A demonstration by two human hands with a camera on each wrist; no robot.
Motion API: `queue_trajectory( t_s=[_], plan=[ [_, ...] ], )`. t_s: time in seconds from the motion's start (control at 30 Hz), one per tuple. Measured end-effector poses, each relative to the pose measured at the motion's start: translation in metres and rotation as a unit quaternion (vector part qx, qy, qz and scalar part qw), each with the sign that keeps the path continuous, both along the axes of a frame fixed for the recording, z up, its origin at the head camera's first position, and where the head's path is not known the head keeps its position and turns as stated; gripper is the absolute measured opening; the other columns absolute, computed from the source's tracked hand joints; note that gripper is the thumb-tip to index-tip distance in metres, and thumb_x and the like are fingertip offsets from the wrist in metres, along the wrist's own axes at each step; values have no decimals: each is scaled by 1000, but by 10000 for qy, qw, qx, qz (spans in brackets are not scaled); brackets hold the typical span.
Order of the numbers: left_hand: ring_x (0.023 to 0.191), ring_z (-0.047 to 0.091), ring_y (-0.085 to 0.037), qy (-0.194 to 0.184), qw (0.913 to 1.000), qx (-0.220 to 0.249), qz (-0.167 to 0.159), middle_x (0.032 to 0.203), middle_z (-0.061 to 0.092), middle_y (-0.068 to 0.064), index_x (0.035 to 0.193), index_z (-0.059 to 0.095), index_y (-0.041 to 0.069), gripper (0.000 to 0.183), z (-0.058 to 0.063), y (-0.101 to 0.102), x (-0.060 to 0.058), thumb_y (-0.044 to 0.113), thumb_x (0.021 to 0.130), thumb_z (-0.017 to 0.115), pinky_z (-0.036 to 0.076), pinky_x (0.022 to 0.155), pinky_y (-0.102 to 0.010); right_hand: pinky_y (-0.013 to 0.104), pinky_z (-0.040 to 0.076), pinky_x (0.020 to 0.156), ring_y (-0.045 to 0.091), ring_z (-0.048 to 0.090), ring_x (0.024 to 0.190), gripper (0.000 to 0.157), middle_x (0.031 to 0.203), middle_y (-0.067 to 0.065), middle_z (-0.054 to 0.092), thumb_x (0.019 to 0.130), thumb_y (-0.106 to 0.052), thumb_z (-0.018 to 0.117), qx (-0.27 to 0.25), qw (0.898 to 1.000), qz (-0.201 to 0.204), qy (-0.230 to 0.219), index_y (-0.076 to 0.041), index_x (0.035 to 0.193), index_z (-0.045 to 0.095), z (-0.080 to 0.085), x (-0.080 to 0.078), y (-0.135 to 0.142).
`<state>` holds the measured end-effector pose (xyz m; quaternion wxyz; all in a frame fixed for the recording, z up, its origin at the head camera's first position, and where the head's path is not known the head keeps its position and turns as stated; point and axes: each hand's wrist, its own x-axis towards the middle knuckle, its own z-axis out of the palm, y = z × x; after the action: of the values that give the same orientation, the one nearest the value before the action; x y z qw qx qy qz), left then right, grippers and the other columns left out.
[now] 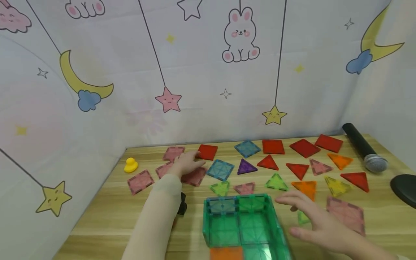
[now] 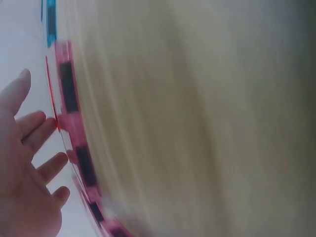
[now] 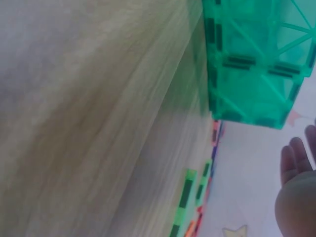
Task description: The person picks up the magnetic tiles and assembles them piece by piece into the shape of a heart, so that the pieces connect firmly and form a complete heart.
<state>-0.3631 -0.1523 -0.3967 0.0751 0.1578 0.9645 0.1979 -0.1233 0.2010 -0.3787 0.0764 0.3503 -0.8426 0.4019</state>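
My left hand [image 1: 186, 164] reaches over the pink magnetic tiles at the back left, its fingertips beside a red square tile [image 1: 208, 152]. In the left wrist view that hand [image 2: 27, 173] has its fingers spread, right at the edge of a pink tile [image 2: 69, 89], and grips nothing. A box built of green magnetic tiles [image 1: 252, 203], with a blue tile [image 1: 222, 205] in its far wall and an orange tile [image 1: 226, 253] in front, stands before me. My right hand [image 1: 325, 224] hovers at the box's right side, fingers loosely extended and thumb apart, holding nothing.
Loose square and triangular tiles, among them a blue square [image 1: 220, 169] and a purple triangle [image 1: 246, 167], lie across the back. A yellow rubber duck [image 1: 131, 165] is at left. A microphone [image 1: 365, 148] and a black round base [image 1: 404, 189] are at right.
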Motion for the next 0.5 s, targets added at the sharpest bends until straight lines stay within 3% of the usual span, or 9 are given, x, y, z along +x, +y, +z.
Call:
queue_trajectory(
  t_s=[0.17, 0.3, 0.5],
  plan=[
    [125, 35, -37, 220, 9981, -359, 446, 137, 45, -13, 137, 47, 11, 58, -1, -9, -2, 44, 91, 57, 20, 102, -60, 29, 48, 77, 8, 48, 108, 61, 132, -3, 44, 81, -5, 68, 147, 9993, -344, 30, -21, 136, 46, 2, 3, 4],
    [126, 30, -38, 156, 9962, -579, 639, 139, 36, -19, 139, 45, 12, 61, 0, -4, -1, 46, 90, 57, 20, 102, -59, 29, 47, 78, 8, 48, 109, 61, 132, -1, 44, 81, -4, 67, 122, 9996, -212, 122, -18, 136, 45, 2, 2, 6],
    [104, 49, -33, 220, 9961, -521, 672, 123, 51, -18, 134, 49, 8, 61, -1, 9, -5, 43, 86, 63, 34, 92, -53, 28, 47, 80, 8, 47, 111, 63, 133, -1, 44, 81, -2, 67, 94, 9999, -14, 97, -16, 137, 43, 2, 2, 8]
  ],
)
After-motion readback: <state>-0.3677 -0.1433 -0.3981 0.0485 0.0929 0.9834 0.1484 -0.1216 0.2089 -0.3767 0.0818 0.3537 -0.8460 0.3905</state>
